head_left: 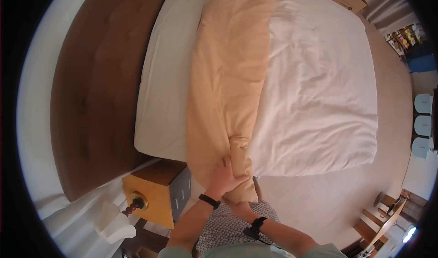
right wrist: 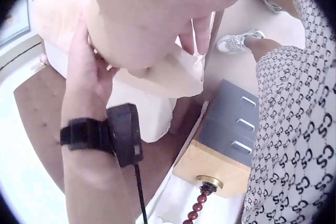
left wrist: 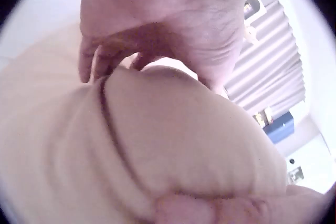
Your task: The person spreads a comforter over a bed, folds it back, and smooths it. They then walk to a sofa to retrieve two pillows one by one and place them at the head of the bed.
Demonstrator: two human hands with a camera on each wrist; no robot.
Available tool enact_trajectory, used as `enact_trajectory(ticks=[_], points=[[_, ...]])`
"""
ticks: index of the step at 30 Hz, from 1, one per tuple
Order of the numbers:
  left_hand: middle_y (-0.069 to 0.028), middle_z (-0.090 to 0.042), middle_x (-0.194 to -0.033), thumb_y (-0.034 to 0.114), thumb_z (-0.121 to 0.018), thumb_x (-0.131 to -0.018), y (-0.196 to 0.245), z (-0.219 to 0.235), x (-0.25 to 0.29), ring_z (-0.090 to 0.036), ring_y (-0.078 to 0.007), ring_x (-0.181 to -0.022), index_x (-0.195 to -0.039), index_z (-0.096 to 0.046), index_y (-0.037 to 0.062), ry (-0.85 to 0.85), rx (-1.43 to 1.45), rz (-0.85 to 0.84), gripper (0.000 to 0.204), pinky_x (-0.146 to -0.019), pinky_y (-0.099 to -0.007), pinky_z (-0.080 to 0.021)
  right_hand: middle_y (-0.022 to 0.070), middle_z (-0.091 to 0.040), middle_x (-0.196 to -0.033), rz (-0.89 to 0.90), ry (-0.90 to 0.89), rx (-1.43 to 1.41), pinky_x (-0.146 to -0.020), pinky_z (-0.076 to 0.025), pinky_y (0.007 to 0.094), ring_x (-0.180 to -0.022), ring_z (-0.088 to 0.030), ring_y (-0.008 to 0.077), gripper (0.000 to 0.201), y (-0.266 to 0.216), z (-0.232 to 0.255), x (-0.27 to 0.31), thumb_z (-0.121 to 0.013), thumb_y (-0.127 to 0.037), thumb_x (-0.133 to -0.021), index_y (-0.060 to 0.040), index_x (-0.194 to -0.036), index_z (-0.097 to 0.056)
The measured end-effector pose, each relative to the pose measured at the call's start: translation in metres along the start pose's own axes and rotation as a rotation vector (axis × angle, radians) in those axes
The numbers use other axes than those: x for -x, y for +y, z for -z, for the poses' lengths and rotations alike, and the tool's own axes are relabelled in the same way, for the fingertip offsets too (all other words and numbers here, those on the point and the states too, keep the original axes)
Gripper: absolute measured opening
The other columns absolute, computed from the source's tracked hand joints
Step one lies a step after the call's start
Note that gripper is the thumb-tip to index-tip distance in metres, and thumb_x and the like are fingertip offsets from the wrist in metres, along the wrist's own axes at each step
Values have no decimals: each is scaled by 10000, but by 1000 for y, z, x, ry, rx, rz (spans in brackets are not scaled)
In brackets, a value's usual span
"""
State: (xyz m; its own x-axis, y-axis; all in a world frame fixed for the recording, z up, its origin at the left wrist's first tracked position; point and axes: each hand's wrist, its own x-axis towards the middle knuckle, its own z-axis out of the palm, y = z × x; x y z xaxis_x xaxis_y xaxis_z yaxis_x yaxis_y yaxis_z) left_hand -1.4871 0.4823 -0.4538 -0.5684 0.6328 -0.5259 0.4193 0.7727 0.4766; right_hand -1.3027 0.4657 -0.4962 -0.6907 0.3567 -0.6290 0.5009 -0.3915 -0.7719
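Observation:
A peach-coloured duvet [head_left: 232,75] lies in a long folded band across the bed, its near end hanging past the mattress side toward the person. My left hand [head_left: 224,178] grips the fold near that end, fingers spread on top of the cloth. In the left wrist view, its fingers curl over a puffy bulge of the duvet [left wrist: 168,124]. Lower down, my right hand [head_left: 242,209] holds the hanging end, partly hidden under the cloth in the head view. The right wrist view shows the right hand [right wrist: 168,14] close beside the left, its fingers against the duvet's edge.
White bedding [head_left: 319,89] covers the right part of the bed, and a pale sheet [head_left: 166,75] the left. A brown padded headboard [head_left: 96,89] stands at the left. Close to the left arm is a nightstand [head_left: 153,187] with a lamp [head_left: 116,224]. A cardboard box [head_left: 349,1] sits beyond the bed.

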Motion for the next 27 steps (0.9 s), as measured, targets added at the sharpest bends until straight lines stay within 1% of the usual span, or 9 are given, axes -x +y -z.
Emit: enact_trajectory(ticks=[3,6,9,11,12,14,17,22,27], points=[[-246,-671,-946,414,-719,-763,-12,-47,-11,-659,-411,-884,-1296,-488,3,-268,-143,85,712,-791,-458,-545,131,-630,-1208,108,-89,322,-901,-501,356,-1094,-612,233,462,-13,18,13,-731,-260,-867,-1,-1215,-572],[-192,-698,-920,286,-699,-802,-16,-55,-14,-691,-331,-856,-1192,-582,-10,-107,82,12,504,-789,-419,-551,148,-624,-1217,-134,-187,621,-912,-497,408,-1137,-599,272,519,-52,50,32,-716,-350,-847,-28,-1230,-577],[-201,-689,-953,227,-678,-836,25,-10,8,-681,-345,-865,-1130,-586,-32,-4,985,-56,403,-724,-392,-548,163,-614,-1236,533,129,886,-919,-492,451,-1154,-592,310,449,-70,89,67,-590,-300,-929,-34,-1289,-558],[-142,-702,-965,163,-652,-858,46,-16,25,-669,-251,-867,-1141,-596,-30,-42,942,-153,347,-735,-383,-543,144,-614,-1249,560,194,996,-907,-500,447,-1133,-603,305,444,-3,113,88,-573,-293,-947,-38,-1309,-541],[-84,-714,-978,100,-626,-881,56,-22,30,-656,-156,-868,-1151,-607,-28,-70,896,-266,299,-745,-373,-538,134,-614,-1255,519,215,1051,-901,-504,445,-1123,-608,302,442,46,121,96,-565,-290,-956,-39,-1319,-532],[-135,-708,-985,185,-652,-897,58,-53,22,-685,-244,-859,-1183,-584,-26,-214,779,-234,362,-760,-397,-543,115,-614,-1268,372,241,1075,-890,-512,441,-1102,-619,297,438,125,132,104,-548,-283,-974,-42,-1339,-515],[-215,-664,-1023,276,-675,-883,31,-85,16,-625,-419,-947,-1245,-517,-13,-476,7,-369,490,-790,-475,-521,101,-601,-1289,-663,268,-369,-842,-525,399,-1036,-643,269,461,126,145,75,-524,-309,-999,-45,-1373,-469],[-261,-586,-1142,271,-738,-793,-96,-122,-10,-573,-416,-1060,-1263,-488,-23,372,107,-13,608,-916,-482,-469,116,-636,-1214,-733,433,-603,-798,-524,357,-997,-653,243,439,134,164,38,-573,-331,-974,-16,-1279,-551],[-267,-579,-1182,222,-797,-714,-151,-89,-52,-573,-400,-1090,-1281,-471,-49,265,265,99,708,-951,-448,-463,145,-631,-1221,-794,492,17,-832,-506,397,-1023,-643,301,551,140,179,19,-661,-362,-903,20,-1279,-533]])
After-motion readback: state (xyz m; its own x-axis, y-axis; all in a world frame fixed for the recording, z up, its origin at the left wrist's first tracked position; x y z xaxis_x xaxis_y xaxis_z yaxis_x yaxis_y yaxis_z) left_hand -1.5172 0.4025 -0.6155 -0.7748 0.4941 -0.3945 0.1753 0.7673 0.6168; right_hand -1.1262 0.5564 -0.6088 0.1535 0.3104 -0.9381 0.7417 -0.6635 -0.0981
